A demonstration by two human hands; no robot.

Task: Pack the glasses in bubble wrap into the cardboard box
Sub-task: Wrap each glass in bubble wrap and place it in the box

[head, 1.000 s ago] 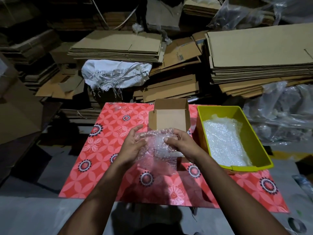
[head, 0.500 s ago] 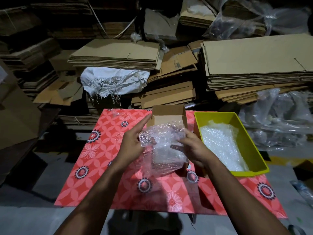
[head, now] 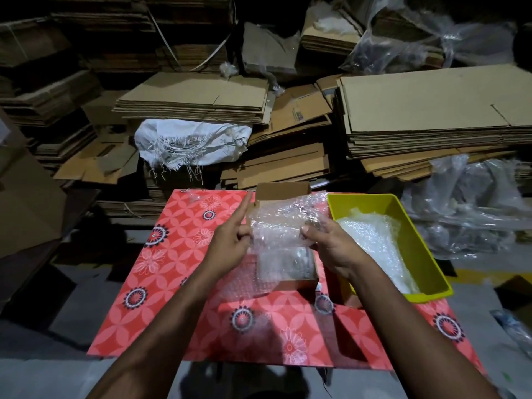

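Over the middle of the red floral-patterned mat (head: pixel 172 269), toward its far edge: clear bubble wrap sheet (head: pixel 283 234), held above the small open brown cardboard box (head: pixel 283 194). Glasses not discernible through the wrap. Left hand (head: pixel 230 246) pinches the sheet's left side, forefinger extended; right hand (head: pixel 325 240) pinches its right side. Advice: keep the folds snug and lower the bundle squarely between the box walls. Yellow plastic bin (head: pixel 431 254) crowds the right edge; open mat lies left and near.
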